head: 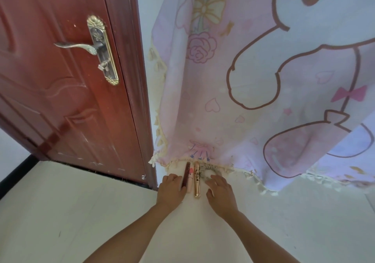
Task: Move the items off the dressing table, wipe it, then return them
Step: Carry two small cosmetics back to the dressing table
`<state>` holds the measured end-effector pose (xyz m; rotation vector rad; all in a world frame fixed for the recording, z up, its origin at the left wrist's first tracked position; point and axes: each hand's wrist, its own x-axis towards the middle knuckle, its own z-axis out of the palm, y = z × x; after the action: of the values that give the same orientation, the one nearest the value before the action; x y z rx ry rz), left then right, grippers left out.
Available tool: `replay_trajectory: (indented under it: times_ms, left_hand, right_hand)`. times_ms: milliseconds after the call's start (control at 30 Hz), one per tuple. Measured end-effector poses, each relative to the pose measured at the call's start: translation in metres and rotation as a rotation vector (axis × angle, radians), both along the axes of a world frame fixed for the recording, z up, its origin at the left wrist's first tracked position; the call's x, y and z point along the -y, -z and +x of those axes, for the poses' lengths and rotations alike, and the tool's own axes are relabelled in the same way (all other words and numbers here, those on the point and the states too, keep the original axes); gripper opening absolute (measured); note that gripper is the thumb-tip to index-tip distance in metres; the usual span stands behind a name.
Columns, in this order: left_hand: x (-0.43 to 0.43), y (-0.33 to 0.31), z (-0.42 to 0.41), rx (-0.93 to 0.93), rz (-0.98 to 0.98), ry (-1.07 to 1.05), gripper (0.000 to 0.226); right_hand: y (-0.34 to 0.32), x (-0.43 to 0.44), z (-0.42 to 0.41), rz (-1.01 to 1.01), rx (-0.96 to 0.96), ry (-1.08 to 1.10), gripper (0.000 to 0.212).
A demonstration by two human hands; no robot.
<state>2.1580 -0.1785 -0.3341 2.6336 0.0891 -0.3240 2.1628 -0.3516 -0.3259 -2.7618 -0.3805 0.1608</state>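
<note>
Three slim cosmetic tubes lie side by side on the pale floor below a hanging pink cloth: a dark red tube (185,173), a pink tube (190,179) and a gold tube (197,179). A grey patterned scrunchie (207,169) lies just right of them, partly under the cloth's fringe. My left hand (170,189) rests palm down to the left, its fingers against the dark red tube without closing on it. Palm down with fingers spread, my right hand (221,191) lies to the right, fingertips near the scrunchie. The dressing table is out of view.
A red-brown door (67,92) with a brass lever handle (81,46) stands at the left, its edge close to my left hand. The pink cartoon-print cloth (253,84) with a tasselled hem hangs over the right. Pale floor (81,212) spreads toward me.
</note>
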Motion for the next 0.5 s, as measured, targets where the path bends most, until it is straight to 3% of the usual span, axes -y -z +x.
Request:
replay_trajectory:
  times_ms: [100, 233, 333, 500]
  left_hand:
    - [-0.004, 0.002, -0.001, -0.009, -0.040, 0.012, 0.038]
    - [-0.020, 0.001, -0.012, 0.059, -0.092, 0.004, 0.049]
    - [-0.043, -0.007, -0.021, 0.114, -0.108, -0.017, 0.081]
    - [-0.092, -0.028, -0.033, 0.235, -0.007, -0.175, 0.070]
  right_hand:
    - [0.000, -0.001, -0.004, -0.014, -0.008, 0.002, 0.045]
    - [-0.009, 0.000, -0.003, -0.089, 0.127, -0.049, 0.031]
    - [-0.018, -0.001, -0.001, -0.119, 0.245, -0.111, 0.038]
    - [-0.021, -0.008, 0.007, -0.098, 0.344, -0.249, 0.037]
